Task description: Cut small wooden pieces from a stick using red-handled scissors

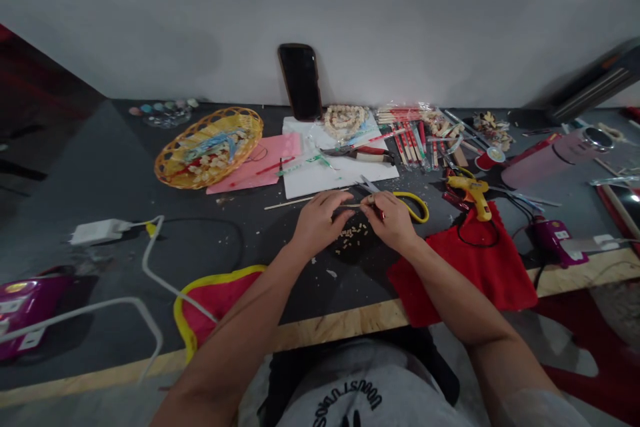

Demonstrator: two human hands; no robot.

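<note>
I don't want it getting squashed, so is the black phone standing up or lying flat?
Standing up: the phone leans against the grey wall, long side upward, its dark front facing us.

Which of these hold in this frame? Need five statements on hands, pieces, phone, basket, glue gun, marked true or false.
1. The left hand and right hand hold one thin strip. True.
2. The phone lies flat. False: the phone leans against the wall.
3. Small pale pieces lie near the hands. True.
4. The glue gun is left of the hands. False: the yellow glue gun is right of them.
5. The woven basket is left of the phone. True.
</note>
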